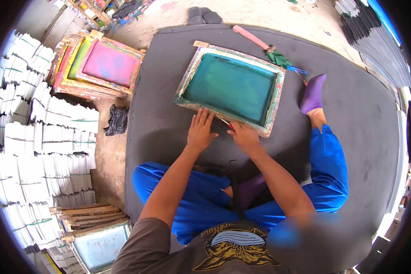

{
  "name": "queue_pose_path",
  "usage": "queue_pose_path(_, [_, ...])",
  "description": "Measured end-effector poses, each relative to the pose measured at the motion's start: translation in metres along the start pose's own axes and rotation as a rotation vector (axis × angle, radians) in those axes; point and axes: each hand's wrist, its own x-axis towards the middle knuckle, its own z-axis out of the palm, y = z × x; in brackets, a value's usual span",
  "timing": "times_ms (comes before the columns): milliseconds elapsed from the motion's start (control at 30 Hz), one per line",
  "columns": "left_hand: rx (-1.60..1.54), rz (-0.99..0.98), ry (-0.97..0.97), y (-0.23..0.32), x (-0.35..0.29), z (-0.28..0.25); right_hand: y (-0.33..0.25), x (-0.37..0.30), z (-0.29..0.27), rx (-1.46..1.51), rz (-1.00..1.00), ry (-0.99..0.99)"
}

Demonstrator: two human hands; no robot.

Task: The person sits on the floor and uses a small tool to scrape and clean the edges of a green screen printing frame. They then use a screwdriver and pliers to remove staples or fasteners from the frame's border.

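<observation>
A wooden screen printing frame (275, 102) with stained edges and green mesh (230, 86) lies slightly turned on the dark mat in front of me. My left hand (200, 129) rests with its fingers stretched out, the tips touching the frame's near edge. Close by on the right, my right hand (245, 137) is closed around a small tool with a red handle (230, 125). The tool's thin metal shaft points left along the near rail, between my hands. Its exact kind is hard to make out, as my fingers hide most of the handle.
A dark mat (370, 150) spreads under me. Past the frame lie a pink-handled tool (251, 37), a green cloth (278, 59) and a blue tool (297, 70). Stacked coloured screen frames (112, 61), a black plastic bag (117, 120) and white paper stacks (55, 146) stand at left.
</observation>
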Motion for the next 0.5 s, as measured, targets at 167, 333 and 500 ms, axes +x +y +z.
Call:
queue_pose_path(167, [0.061, -0.196, -0.136, -0.050, -0.047, -0.030, -0.032, -0.002, 0.038, -0.045, -0.046, -0.179])
queue_pose_path(333, [-0.056, -0.374, -0.193, -0.066, -0.074, -0.034, -0.055, 0.012, 0.056, -0.036, 0.015, -0.255])
queue_pose_path(500, [0.007, -0.447, -0.317, -0.043, -0.060, -0.030, -0.054, 0.016, 0.059, -0.220, 0.038, -0.118])
